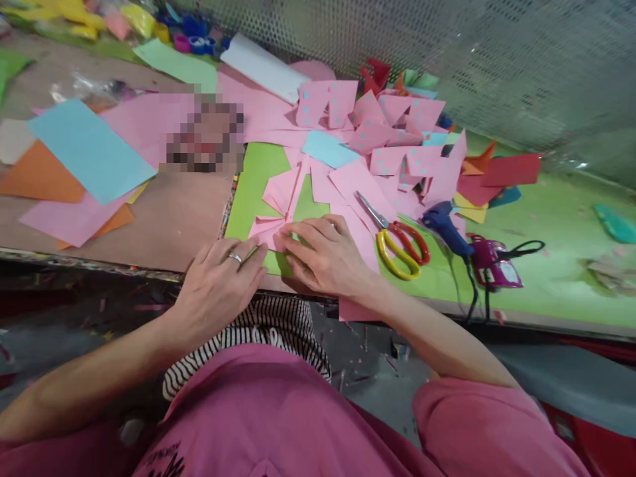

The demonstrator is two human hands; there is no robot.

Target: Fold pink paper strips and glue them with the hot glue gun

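A folded pink paper piece [282,192] with pleated, fan-like parts lies on the green sheet [253,165] near the table's front edge. My left hand [221,275] rests at its lower left, a ring on one finger, the fingers spread and lying nearly flat with the tips by the paper. From the right, my right hand [322,255] bends over the lower part of the same paper, its fingertips pressed down on it. Beneath those fingers the paper's edge is hidden. Scissors [395,242] with red and yellow handles lie right of my right hand.
Pink dotted folded papers [392,132] are heaped at the back right. A blue glue gun [447,225] and a magenta object [494,262] with dark cords lie on the right. Blue paper [92,149], orange paper [44,175] and a pixelated object [205,139] are on the left.
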